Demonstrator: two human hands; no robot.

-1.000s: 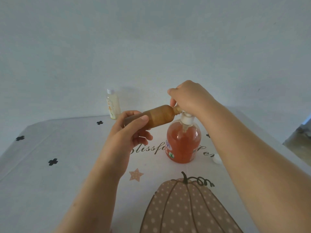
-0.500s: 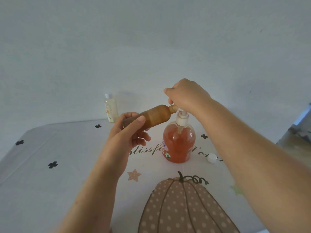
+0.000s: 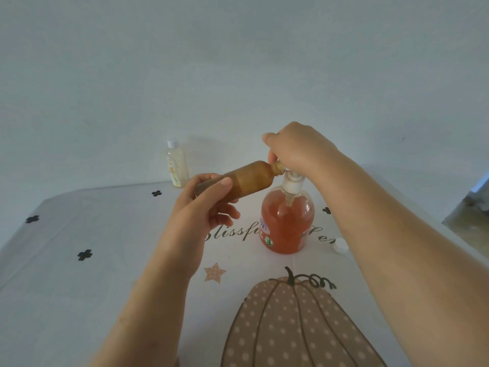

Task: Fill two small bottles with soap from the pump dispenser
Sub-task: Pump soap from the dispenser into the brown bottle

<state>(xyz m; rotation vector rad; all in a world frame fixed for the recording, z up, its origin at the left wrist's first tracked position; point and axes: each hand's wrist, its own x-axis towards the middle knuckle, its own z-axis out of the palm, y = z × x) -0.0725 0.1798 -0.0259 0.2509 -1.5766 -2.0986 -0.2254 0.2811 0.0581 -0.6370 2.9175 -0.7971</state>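
At the table's (image 3: 79, 300) far edge stands a small pale bottle (image 3: 176, 164), capped. The left hand (image 3: 203, 207) grips a brown bottle (image 3: 248, 178), tilted in the air, its mouth at the spout of the pump dispenser (image 3: 287, 223). The right hand (image 3: 296, 152) curls over its top. A white cap (image 3: 340, 245) lies just right.

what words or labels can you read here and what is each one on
"lissfu": script on the tablecloth, its start hidden behind the left hand.
"en": same script, right of the pump dispenser; the rest is hidden.
Label on the pump dispenser: too blurred to read.
Label on the small clear bottle: too small to read.
On the brown bottle: no text shows.
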